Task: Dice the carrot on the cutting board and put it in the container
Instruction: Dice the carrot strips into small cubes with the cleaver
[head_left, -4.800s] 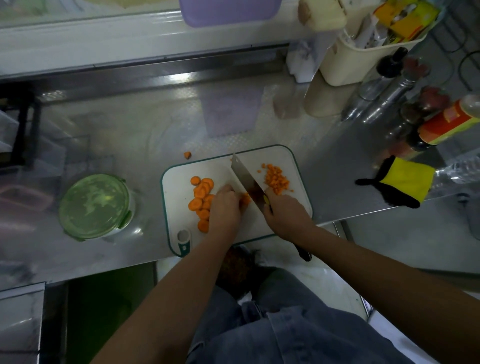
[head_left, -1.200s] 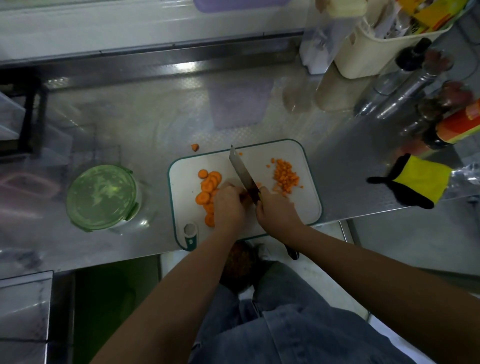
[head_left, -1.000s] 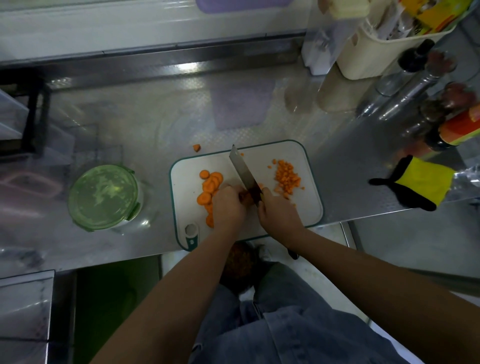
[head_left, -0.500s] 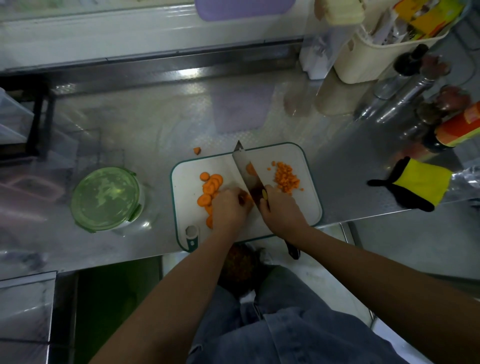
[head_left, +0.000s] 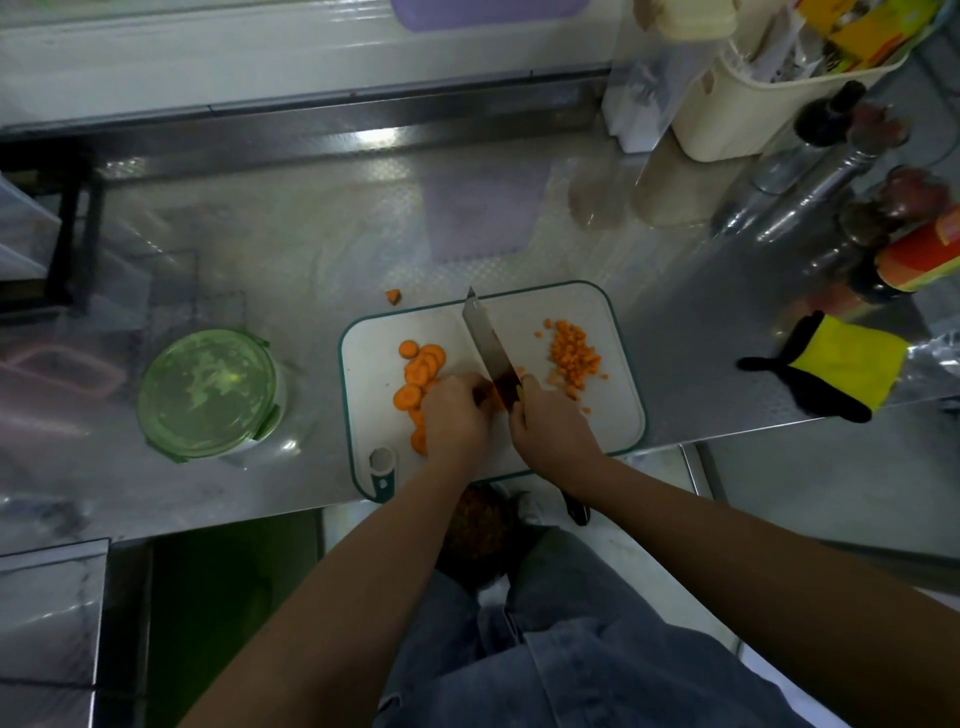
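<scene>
I'm wrapping my R hand (head_left: 550, 431) round the knife (head_left: 488, 348), blade pointing 11 o'clock. L hand (head_left: 457, 415) is curling over carrot slices (head_left: 421, 371) so they don't roll. Diced bits (head_left: 571, 356) are sitting at the board's (head_left: 374, 332) 3 o'clock, clear of the blade; lidded container (head_left: 208, 395) at 9.

Both bare forearms come in across the near edge of the cutting board (head_left: 374, 374) and converge over its near middle. The left hand (head_left: 457, 415) lies knuckles-up on the board, its fingers curled under and the fingertips pinning a bit of carrot (head_left: 487, 399) just left of the blade. The right hand (head_left: 553, 431) sits just beside it on the right, closed round the handle of the knife (head_left: 488, 343), whose blade points toward the board's far edge. The right wrist is over the board's near edge.
</scene>
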